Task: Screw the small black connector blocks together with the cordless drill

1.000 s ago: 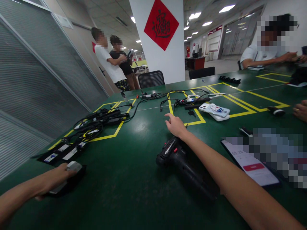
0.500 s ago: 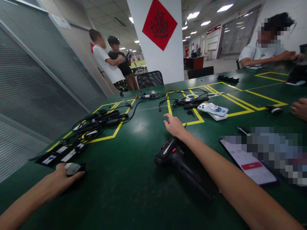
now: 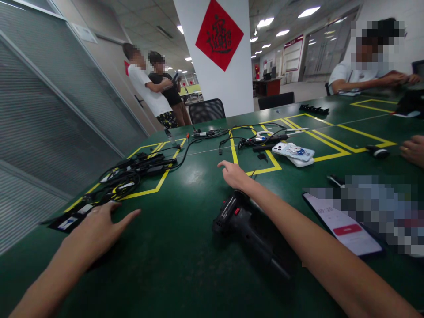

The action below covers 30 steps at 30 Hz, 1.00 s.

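My left hand (image 3: 96, 227) hovers low over the green table (image 3: 185, 265) at the near left, fingers spread and holding nothing. It hides the small grey and black thing it lay on a moment ago. Black strips with white labels (image 3: 71, 218) lie just beyond its fingertips. My right hand (image 3: 235, 176) reaches out over the middle of the table, fingers loosely stretched, index pointing left, with nothing in it. A black power tool (image 3: 245, 225) lies under my right forearm.
A tangle of black cables (image 3: 132, 170) fills a yellow-taped box at the left. Phones (image 3: 293, 153) and more cables (image 3: 255, 137) lie in the centre box. A phone with a lit screen (image 3: 344, 223) lies at the right. Another person's hand (image 3: 412, 150) rests at the right edge. People stand and sit beyond.
My left hand has let go of the small grey and black thing, moved forward and right, and spread its fingers. My right hand has drifted slightly left.
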### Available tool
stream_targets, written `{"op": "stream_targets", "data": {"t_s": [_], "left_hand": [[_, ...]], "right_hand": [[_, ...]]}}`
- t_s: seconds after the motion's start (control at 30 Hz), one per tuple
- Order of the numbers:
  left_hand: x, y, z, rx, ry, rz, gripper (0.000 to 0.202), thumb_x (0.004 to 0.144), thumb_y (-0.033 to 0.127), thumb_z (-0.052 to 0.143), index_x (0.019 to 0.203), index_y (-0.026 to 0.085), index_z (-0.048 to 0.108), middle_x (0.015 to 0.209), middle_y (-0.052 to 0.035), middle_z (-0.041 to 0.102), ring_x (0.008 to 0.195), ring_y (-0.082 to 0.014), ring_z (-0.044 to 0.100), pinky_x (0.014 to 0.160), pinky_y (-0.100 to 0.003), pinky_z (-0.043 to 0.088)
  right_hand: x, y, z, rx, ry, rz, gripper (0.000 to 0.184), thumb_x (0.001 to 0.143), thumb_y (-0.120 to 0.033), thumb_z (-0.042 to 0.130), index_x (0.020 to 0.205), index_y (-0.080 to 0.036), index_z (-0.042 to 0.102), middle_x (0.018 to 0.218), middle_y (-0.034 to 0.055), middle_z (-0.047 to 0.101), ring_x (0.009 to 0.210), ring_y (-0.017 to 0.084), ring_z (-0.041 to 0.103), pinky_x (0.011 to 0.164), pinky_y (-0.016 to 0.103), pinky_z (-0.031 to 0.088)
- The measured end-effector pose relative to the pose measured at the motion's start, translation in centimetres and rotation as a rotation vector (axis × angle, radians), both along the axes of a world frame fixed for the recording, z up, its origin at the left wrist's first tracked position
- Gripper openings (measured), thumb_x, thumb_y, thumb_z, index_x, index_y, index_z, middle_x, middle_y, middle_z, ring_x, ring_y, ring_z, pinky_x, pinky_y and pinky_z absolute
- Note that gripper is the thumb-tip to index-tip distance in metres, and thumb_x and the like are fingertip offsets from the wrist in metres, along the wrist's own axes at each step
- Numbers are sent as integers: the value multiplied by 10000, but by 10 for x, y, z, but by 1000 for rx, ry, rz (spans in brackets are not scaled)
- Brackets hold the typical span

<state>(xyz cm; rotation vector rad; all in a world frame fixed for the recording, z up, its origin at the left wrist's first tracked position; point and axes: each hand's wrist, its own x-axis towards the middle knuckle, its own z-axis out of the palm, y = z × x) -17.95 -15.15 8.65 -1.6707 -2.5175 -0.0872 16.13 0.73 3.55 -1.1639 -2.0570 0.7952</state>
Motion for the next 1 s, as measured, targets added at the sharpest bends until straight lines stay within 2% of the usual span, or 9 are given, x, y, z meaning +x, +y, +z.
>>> {"op": "stream_targets", "data": {"t_s": [0.07, 0.2, 0.27, 0.33, 0.53, 0.7, 0.83, 1.0], "left_hand": [[47, 11, 2, 19, -12, -172, 714, 747, 690, 389, 1191, 138, 482, 1206, -145, 538, 1070, -311, 528, 920, -423, 407], [137, 41, -1, 165, -40, -480, 556, 788, 557, 461, 1196, 180, 493, 1219, -119, 521, 1076, -282, 527, 925, -371, 414], [168, 56, -6, 203, -41, -583, 475, 798, 474, 492, 1176, 187, 510, 1190, -112, 535, 1058, -269, 538, 902, -353, 426], [186, 69, -12, 217, -29, -618, 415, 803, 398, 503, 1158, 184, 525, 1157, -113, 550, 1018, -264, 559, 850, -343, 444], [205, 80, -24, 212, -18, -674, 357, 822, 386, 501, 1120, 205, 575, 1059, -110, 594, 946, -257, 581, 763, -334, 450], [203, 74, -25, 234, -104, -711, 292, 812, 256, 510, 1084, 207, 604, 1006, -95, 616, 904, -229, 590, 768, -323, 453], [194, 58, -17, 241, -106, -688, 274, 821, 258, 497, 1054, 190, 623, 1001, -101, 628, 906, -230, 599, 797, -330, 453], [179, 27, -10, 199, -103, -633, 248, 802, 256, 522, 1010, 178, 632, 1015, -80, 642, 902, -220, 604, 809, -316, 453]], "right_hand": [[-10, -4, 3, -75, 26, 83, 275, 896, -293, 538, 1138, -162, 553, 1119, 69, 598, 928, 195, 612, 784, 400, 509], [-30, -18, 7, -231, 87, 261, 246, 897, -283, 541, 1105, -154, 568, 1035, 53, 626, 819, 161, 633, 700, 343, 535], [-34, -21, 7, -281, 131, 292, 252, 898, -280, 540, 1116, -155, 562, 1036, 52, 625, 815, 160, 634, 693, 339, 537], [-34, -20, 5, -318, 170, 269, 262, 897, -278, 541, 1127, -154, 554, 1052, 56, 620, 835, 167, 633, 704, 346, 536], [-27, -8, -6, -396, 199, 128, 282, 898, -278, 538, 1154, -158, 537, 1080, 63, 608, 853, 173, 630, 712, 355, 535], [-35, -13, -6, -331, 139, 73, 289, 891, -283, 548, 1153, -160, 539, 1095, 64, 602, 876, 182, 624, 729, 366, 530], [-41, -29, 7, -233, 51, 141, 281, 889, -284, 551, 1140, -157, 549, 1081, 59, 609, 866, 181, 627, 723, 360, 531], [-40, -61, 33, -28, -58, 248, 233, 882, -288, 563, 1065, -146, 583, 1019, 50, 629, 820, 163, 632, 697, 340, 531]]}}
